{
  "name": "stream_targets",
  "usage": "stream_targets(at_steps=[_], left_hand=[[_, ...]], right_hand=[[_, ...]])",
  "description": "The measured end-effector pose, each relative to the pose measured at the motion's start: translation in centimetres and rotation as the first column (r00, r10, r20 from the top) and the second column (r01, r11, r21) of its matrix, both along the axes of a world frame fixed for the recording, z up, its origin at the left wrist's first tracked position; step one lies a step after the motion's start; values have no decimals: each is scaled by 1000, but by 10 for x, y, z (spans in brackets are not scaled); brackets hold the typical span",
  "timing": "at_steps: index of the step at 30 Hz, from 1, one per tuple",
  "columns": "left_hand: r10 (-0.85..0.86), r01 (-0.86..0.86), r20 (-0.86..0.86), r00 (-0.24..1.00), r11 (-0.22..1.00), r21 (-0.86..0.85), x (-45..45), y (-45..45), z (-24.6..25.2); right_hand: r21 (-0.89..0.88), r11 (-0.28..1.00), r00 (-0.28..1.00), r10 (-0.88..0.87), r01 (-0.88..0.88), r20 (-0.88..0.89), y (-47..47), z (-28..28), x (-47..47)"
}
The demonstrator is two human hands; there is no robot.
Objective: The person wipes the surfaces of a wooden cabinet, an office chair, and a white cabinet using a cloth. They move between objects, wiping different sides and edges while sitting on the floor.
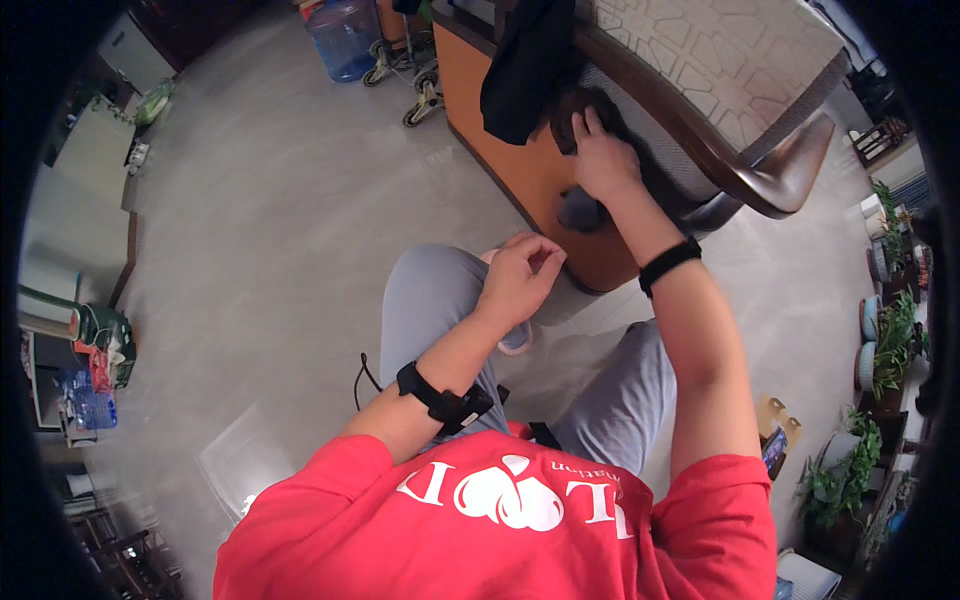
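My right hand (607, 161) reaches over an orange-brown surface (510, 154) with a dark edge. Its fingertips touch a dark brown item (571, 120), perhaps cloth or a shoe; the hand hides whether they grip it. Just below that hand lies a small dark grey bundle (581, 210), blurred. A black cloth, likely a garment (521, 82), drapes beside the brown item. My left hand (521, 274) is above my left knee, near the surface's near corner. Its fingers are curled, thumb close to the fingertips, and nothing shows between them.
A wooden armrest (697, 135) and a patterned seat pad (720, 60) border the right arm's reach. Beyond stand a large blue water bottle (343, 41) and a wheeled trolley (409, 71). Potted plants (892, 345) line the right side. A green basket (105, 334) stands left.
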State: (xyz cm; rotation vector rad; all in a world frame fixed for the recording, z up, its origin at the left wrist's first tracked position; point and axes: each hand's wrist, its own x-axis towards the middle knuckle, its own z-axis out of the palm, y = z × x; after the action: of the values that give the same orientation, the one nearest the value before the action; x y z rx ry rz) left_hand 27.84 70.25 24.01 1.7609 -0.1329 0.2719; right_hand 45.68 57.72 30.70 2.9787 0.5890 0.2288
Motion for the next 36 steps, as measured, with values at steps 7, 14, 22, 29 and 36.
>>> stream_targets(at_steps=[7, 14, 22, 29, 36], left_hand=[[-19, 19, 20, 1000, 1000, -23, -7, 7, -4], [-14, 14, -107, 994, 1000, 2, -8, 13, -12], [-62, 60, -129, 990, 998, -20, 2, -9, -21], [-30, 50, -208, 978, 995, 91, -7, -6, -23], [-115, 132, -140, 983, 984, 123, -5, -15, -14]], right_hand=[[-389, 902, 977, 212, -190, 16, -71, -34, -59], [-85, 990, 994, 111, -112, -18, -105, -15, -114], [-337, 932, 810, 296, -130, 506, -40, 31, -65], [-710, 669, 844, 495, -218, 207, -76, -164, -44], [-256, 963, 926, -166, 79, -338, -106, -313, -99]])
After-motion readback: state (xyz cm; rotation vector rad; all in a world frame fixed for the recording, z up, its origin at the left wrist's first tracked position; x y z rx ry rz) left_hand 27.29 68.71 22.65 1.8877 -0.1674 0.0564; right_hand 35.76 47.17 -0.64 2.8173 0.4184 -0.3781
